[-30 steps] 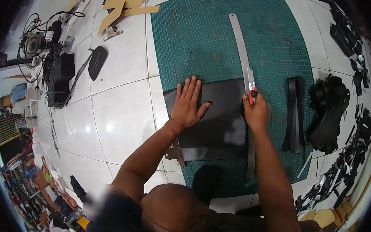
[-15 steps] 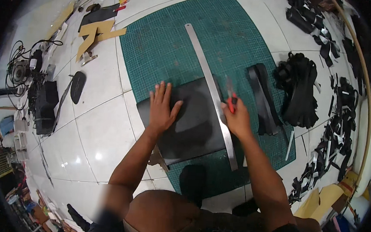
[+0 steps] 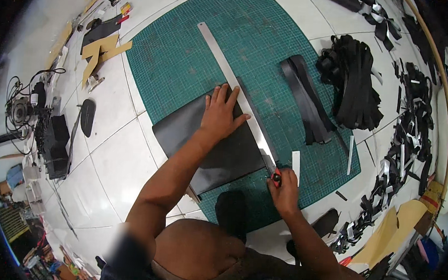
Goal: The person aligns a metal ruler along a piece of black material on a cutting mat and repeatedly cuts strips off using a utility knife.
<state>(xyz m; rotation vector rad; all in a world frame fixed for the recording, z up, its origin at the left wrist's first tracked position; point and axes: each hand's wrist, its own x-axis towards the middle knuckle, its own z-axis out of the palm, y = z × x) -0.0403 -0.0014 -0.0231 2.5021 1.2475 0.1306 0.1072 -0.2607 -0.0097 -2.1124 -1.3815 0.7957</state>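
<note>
A black leather-like sheet [image 3: 183, 132] lies on a green gridded cutting mat [image 3: 178, 50]. Along the sheet's right side runs a long steel ruler [image 3: 215, 48], slanting from far left to near right; a narrow black margin shows beyond it. My left hand [image 3: 219, 111] is spread flat, its palm over the sheet and its fingertips on the ruler. At the ruler's near end, my right hand [image 3: 284, 192] is closed round a red and black utility knife [image 3: 277, 179]. The knife's tip is beside the ruler and the sheet's near corner.
Black strips [image 3: 308, 101] lie on the mat, with a larger strip bundle [image 3: 351, 83] at its right edge. A white strip [image 3: 295, 167] is beside my right hand. Scraps [image 3: 404, 125] litter the far right. Tan card pieces [image 3: 100, 53] and a black sole-shaped piece [image 3: 87, 117] lie left.
My left hand has moved right, from the sheet onto the ruler. My right hand has brought the knife nearer to me, down to the ruler's near end. The whole view has shifted slightly.
</note>
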